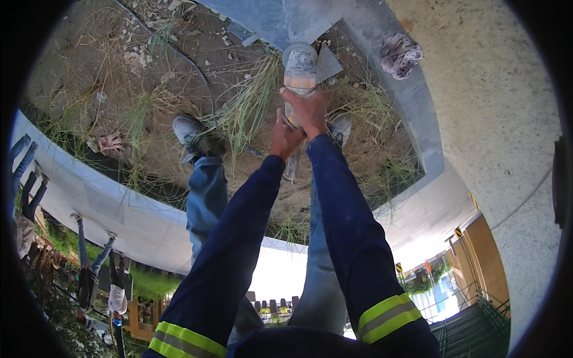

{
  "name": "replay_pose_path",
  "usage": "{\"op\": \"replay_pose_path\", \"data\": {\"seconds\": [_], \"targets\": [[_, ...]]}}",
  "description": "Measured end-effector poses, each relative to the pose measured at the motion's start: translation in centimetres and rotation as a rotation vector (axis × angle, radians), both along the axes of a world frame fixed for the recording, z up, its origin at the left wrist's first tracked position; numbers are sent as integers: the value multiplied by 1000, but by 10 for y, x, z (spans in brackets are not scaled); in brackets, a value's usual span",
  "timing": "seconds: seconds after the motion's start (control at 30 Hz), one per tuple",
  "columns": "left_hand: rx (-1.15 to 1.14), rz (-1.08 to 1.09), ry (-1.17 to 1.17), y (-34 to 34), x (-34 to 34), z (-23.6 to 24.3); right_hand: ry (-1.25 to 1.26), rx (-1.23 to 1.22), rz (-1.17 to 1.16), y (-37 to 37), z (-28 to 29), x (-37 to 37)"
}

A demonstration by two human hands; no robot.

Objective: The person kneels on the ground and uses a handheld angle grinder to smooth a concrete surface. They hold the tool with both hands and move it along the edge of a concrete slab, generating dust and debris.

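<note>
Both of my hands are wrapped round a dust-covered angle grinder (300, 80) with an orange and grey body. My right hand (308, 110) grips it just behind the head. Lower down and to the left, my left hand (286, 137) is closed round the rear of the body. The grinder's head lies at the edge of a grey stone slab (286, 21), and its disc is mostly hidden. To the right of the head lies a loose angular grey piece (328, 64).
A dark cable (197, 68) runs across dirt strewn with dry grass (256, 107) and rubble. My boots (190, 130) stand on this ground. A crumpled cloth (401, 55) lies on the right ledge (427, 107). Several people stand beyond the curved edge at the left.
</note>
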State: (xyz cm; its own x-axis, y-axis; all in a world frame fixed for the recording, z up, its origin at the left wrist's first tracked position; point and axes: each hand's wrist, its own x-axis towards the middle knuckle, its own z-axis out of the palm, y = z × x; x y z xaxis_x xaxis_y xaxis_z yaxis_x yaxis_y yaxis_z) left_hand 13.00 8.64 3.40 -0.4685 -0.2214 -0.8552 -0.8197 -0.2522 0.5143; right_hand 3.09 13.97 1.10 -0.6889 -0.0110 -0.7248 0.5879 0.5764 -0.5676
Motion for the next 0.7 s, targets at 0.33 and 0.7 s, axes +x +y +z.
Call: {"op": "replay_pose_path", "data": {"seconds": [0.33, 0.7], "targets": [[-1, -77, -6, 5, -10, -2, -4, -101, -100, 7, 7, -4], [81, 48, 10, 3, -13, -14, 36, -129, -84, 0, 4, -12]]}}
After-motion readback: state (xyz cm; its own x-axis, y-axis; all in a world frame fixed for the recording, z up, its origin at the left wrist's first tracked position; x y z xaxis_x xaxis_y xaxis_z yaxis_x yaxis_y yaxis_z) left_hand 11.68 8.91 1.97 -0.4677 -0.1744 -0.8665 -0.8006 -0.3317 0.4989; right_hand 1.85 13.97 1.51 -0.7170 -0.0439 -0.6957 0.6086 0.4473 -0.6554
